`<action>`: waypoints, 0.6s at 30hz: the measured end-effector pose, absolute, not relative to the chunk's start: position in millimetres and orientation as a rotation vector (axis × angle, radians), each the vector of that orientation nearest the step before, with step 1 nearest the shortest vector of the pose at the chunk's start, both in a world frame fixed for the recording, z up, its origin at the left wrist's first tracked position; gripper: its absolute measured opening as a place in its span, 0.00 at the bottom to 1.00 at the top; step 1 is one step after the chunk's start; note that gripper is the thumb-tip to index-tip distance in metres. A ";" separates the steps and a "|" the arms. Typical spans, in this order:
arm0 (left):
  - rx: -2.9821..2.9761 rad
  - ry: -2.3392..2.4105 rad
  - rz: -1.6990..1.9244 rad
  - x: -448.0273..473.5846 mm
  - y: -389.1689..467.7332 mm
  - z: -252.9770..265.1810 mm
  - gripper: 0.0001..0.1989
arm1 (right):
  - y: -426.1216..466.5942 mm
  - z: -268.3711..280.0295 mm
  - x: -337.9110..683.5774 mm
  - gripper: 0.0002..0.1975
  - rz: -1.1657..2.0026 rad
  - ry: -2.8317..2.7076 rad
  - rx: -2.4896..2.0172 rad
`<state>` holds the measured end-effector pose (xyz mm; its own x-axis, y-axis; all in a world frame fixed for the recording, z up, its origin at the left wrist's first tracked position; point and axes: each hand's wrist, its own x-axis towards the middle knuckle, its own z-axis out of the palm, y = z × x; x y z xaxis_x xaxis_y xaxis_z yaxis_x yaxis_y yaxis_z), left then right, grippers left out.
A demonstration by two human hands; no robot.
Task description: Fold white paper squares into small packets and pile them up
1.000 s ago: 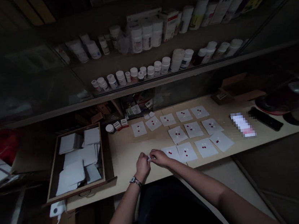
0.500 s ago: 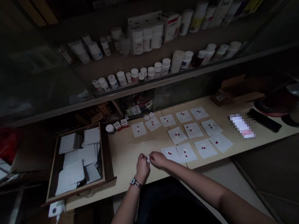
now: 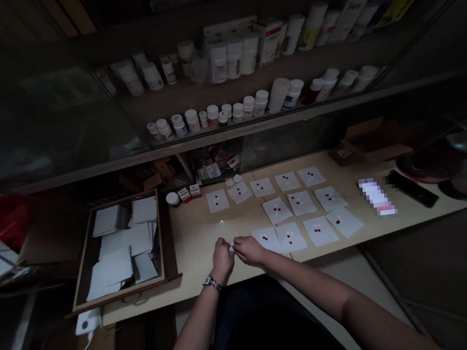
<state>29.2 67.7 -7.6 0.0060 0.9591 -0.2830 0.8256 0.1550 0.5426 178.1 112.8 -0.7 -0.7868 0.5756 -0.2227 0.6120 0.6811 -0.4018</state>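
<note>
My left hand (image 3: 222, 258) and my right hand (image 3: 248, 249) meet over the front of the pale table (image 3: 193, 231). Both are closed, fingers pinched on a small folded white paper (image 3: 231, 249) that mostly hides between them. Right of my hands, several square white papers (image 3: 321, 237) lie flat in rough rows. Red and white pills (image 3: 317, 230) rest on them. The nearest paper (image 3: 269, 242) is beside my right hand. Toward the back edge sit two small folded white packets (image 3: 237, 178).
At the left, a wooden drawer (image 3: 163, 229) holds stacked white papers. A white-lidded jar (image 3: 172, 199) and small boxes (image 3: 188, 192) stand behind. A phone (image 3: 411, 188), a lit blurred screen (image 3: 376, 197) and an open carton (image 3: 366, 150) lie right. Shelves above carry medicine bottles (image 3: 220, 63).
My hands keep their pinch on the folded paper, with only slight finger movement. The view has shifted a little; the laid-out papers stay in place.
</note>
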 end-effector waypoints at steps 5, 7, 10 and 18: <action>1.657 1.863 0.368 28.3 66.4 -9.1 0.03 | 112.7 -4.8 177.0 0.12 -0.742 2.809 1.048; 1.667 1.872 0.398 27.7 64.0 -6.3 0.03 | 112.6 -7.0 177.4 0.11 -0.786 2.792 1.094; 1.770 1.825 0.424 26.0 59.0 -0.5 0.08 | 112.3 -10.2 178.0 0.10 -0.870 2.765 1.172; 1.893 1.731 0.309 19.4 62.2 -0.8 0.06 | 109.9 -13.5 177.6 0.08 -1.024 2.755 1.233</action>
